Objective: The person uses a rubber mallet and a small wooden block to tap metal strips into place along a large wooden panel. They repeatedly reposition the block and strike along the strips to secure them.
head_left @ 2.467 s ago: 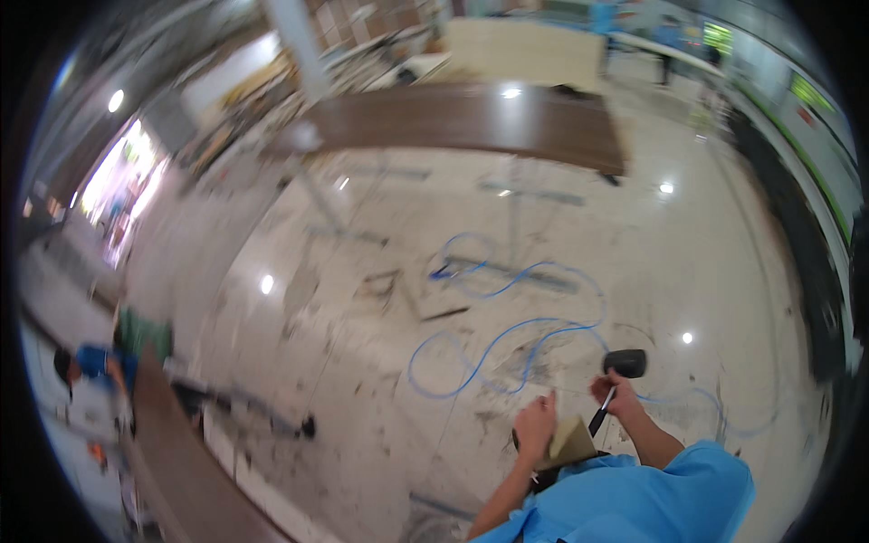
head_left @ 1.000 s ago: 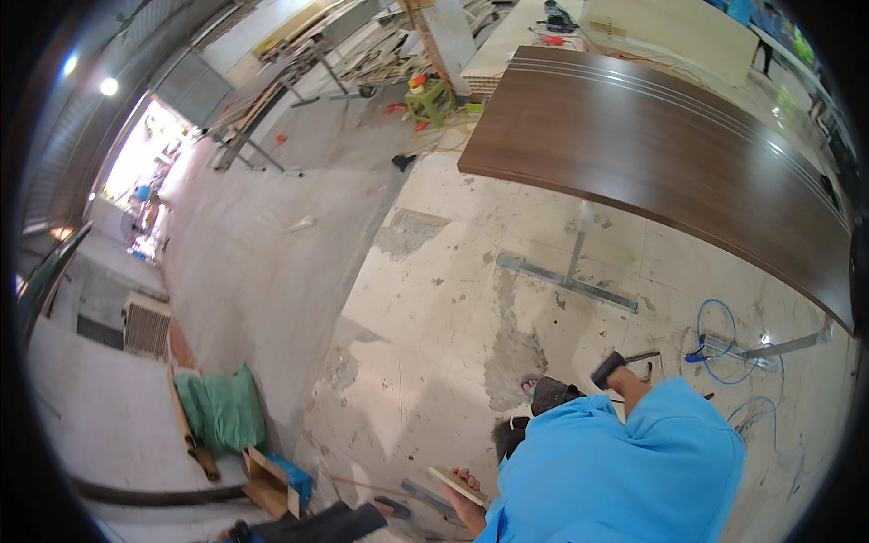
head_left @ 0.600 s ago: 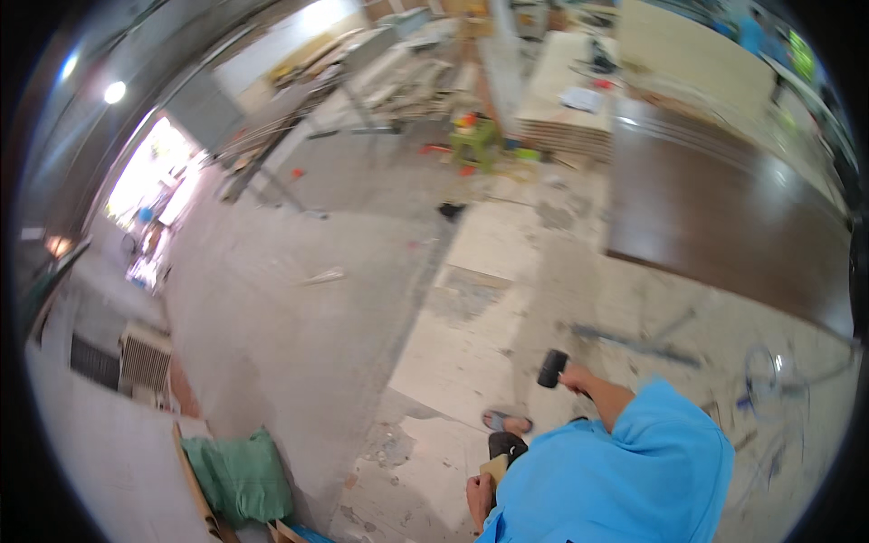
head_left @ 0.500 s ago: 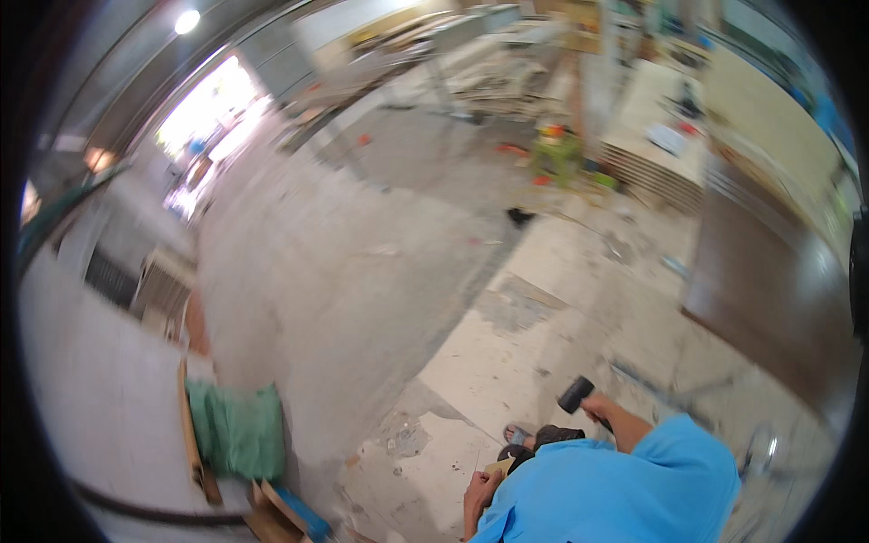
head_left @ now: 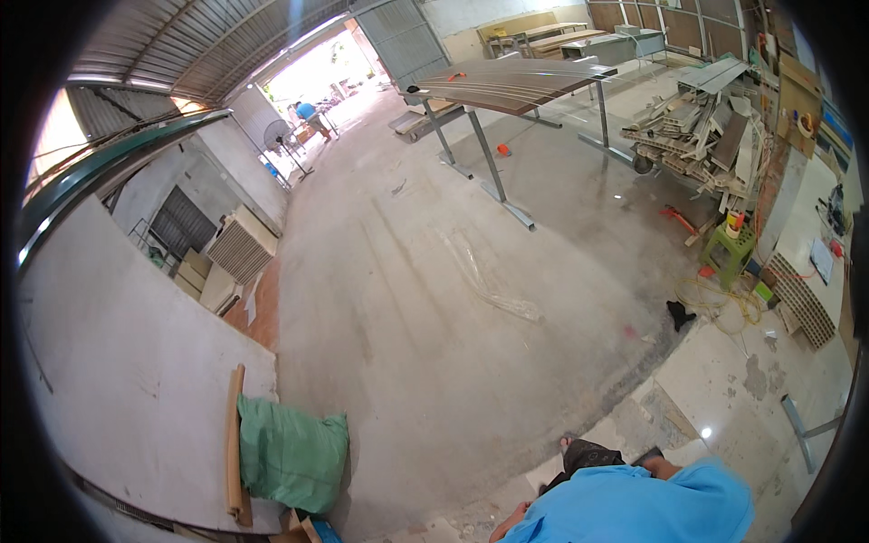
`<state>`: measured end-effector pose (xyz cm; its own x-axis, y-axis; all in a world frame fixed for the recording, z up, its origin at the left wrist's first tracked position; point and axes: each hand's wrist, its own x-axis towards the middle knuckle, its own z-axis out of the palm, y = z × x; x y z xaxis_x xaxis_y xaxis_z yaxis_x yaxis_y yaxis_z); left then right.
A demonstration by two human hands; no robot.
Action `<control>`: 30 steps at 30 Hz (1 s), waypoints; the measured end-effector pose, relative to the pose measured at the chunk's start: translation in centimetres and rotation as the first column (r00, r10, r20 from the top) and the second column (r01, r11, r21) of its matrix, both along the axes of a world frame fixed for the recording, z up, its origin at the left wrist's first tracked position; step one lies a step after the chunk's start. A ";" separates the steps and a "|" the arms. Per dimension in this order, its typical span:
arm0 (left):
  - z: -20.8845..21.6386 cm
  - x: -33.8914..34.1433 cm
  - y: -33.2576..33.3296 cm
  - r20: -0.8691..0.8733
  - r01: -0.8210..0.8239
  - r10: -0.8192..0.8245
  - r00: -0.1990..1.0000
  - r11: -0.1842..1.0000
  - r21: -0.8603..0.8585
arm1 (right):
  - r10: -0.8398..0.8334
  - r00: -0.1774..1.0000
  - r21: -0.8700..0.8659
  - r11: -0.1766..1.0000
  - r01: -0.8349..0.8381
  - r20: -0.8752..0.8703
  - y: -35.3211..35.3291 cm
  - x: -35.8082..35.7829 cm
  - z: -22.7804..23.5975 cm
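Note:
At the lower edge my blue-sleeved body hides much of both hands. My left hand (head_left: 520, 512) shows only in part beside the shirt, close to my dark-clothed legs (head_left: 588, 456); its fingers and anything in them are hidden. On the other side, my right hand (head_left: 665, 468) is mostly covered by the sleeve. A black mallet (head_left: 649, 454) shows a small dark part at the end of that forearm, and the hand appears closed on it. One foot (head_left: 566, 444) rests near the edge of the pale floor sheets (head_left: 665, 412).
A stuffed green sack (head_left: 294, 457) leans by the left wall. Ahead stands a metal-legged table (head_left: 520, 86) with brown panels. Scrap boards (head_left: 711, 136) are piled at the right, near a green stool (head_left: 727, 253) and stacked panels (head_left: 806, 285). A person (head_left: 310, 118) is far off near the doorway.
My view has swung left and up, so the doorway and brown-panel table show more fully. Both hands now sit lower and more hidden; the mallet, plainly visible before, is mostly covered.

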<state>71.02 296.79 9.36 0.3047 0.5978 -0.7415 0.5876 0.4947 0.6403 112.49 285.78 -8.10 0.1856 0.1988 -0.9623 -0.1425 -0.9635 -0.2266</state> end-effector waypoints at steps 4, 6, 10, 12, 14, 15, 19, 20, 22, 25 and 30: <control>1.0 0.0 15.7 0.083 -0.189 0.188 0.979 0.982 0.004 | 0.041 0.996 0.043 0.998 -0.045 0.078 25.7 2.3 3.5; 0.4 0.1 24.4 0.145 -0.337 0.336 0.931 0.941 -0.017 | 0.113 0.975 0.222 0.963 -0.155 0.193 38.8 3.1 5.1; -1.5 -0.6 44.1 0.315 -0.626 0.628 0.711 0.770 -0.122 | 0.098 0.980 0.366 0.917 -0.157 0.174 62.1 3.1 7.5; -1.3 -0.9 54.2 0.349 -0.737 0.770 0.533 0.626 -0.255 | 0.081 0.977 0.358 0.922 -0.148 0.195 71.0 2.3 9.0; 0.5 -1.4 65.8 0.357 -0.740 0.730 0.583 0.658 -0.137 | 0.126 0.979 0.357 0.917 -0.177 0.162 78.2 1.1 11.0; 1.9 -1.1 72.2 0.349 -0.736 0.714 0.607 0.671 -0.094 | 0.146 0.971 0.343 0.917 -0.204 0.187 81.6 1.1 12.3; 8.1 -0.8 95.1 0.334 -0.626 0.540 0.772 0.736 0.256 | 0.066 0.978 0.292 0.948 -0.122 0.196 91.9 -0.1 15.5; 8.9 -0.8 100.4 0.362 -0.600 0.490 0.793 0.733 0.320 | 0.047 0.977 0.292 0.950 -0.108 0.208 94.6 -0.1 15.6; 8.9 -0.7 110.6 0.402 -0.536 0.375 0.835 0.718 0.444 | 0.052 0.947 0.266 0.954 -0.141 0.316 100.6 0.2 14.7; 5.0 -0.1 124.4 0.291 -0.493 0.399 0.869 0.731 0.471 | 0.124 0.865 0.234 0.935 -0.266 0.486 113.0 1.6 12.3; -0.8 2.6 140.7 0.256 -0.760 0.729 0.635 0.648 0.038 | 0.177 0.769 0.327 0.830 -0.452 0.614 140.2 4.1 15.3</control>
